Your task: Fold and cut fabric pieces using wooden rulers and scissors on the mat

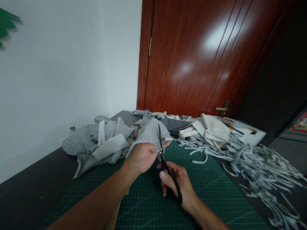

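Light grey fabric (150, 132) is pinched in my left hand (145, 156), above the green cutting mat (199, 188). My right hand (177, 180) grips black scissors (169, 171) by their handles. The blades point away from me and lie against the right part of the fabric, close to the fingers of my left hand. Under my left forearm, a yellowish strip (115, 215) shows on the mat.
Grey fabric pieces (112, 143) lie heaped at the left. Cream cloth (213, 129) and more scraps sit at the back right. Many thin cut strips (254, 166) cover the right side. Behind the table stand a white wall (72, 64) and a brown door (187, 57).
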Demonstrator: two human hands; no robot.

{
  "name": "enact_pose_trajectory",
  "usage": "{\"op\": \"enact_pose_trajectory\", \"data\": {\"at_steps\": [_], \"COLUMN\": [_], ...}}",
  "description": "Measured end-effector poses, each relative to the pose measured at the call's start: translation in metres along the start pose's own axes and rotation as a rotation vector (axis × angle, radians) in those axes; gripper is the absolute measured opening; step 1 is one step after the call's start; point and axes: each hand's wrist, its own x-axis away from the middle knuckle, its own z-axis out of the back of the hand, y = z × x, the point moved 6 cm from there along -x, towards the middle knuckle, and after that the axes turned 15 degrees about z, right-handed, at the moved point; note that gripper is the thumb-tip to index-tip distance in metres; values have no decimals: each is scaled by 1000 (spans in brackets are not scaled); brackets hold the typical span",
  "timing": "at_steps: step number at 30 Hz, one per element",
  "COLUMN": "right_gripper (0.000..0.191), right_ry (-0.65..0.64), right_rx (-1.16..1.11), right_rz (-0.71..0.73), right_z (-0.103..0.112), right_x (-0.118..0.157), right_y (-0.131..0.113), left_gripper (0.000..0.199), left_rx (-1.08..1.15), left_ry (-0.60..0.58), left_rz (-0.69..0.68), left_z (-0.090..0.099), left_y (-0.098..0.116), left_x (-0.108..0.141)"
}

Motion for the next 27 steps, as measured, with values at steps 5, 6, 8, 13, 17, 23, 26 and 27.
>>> {"op": "enact_pose_trajectory", "data": {"at_steps": [5,6,8,13,17,23,26,27], "right_gripper": [64,65,66,65,61,57,55,55], "right_ry": [13,14,16,20,11,18,21,23], "right_rx": [8,9,11,17,20,30,35,33], "right_rz": [6,6,8,9,11,10,10,9], "right_z": [1,1,1,1,-1,-2,-2,-2], "right_x": [-1,-1,-2,-2,-1,0,0,0], "right_y": [-1,0,0,-1,-4,-4,-3,-3], "left_gripper": [45,45,48,56,70,81,92,93], "left_rx": [-60,-63,-65,-71,-63,-49,-27,-20], "left_ry": [15,16,16,-9,-37,-77,-87,-90], "left_rz": [30,18,-10,-22,-42,-57,-78,-81], "left_z": [-1,-1,-1,-4,-4,-8,-11,-12], "left_y": [-3,-2,-1,-1,1,4,6,6], "left_x": [0,0,0,-1,0,0,0,0]}}
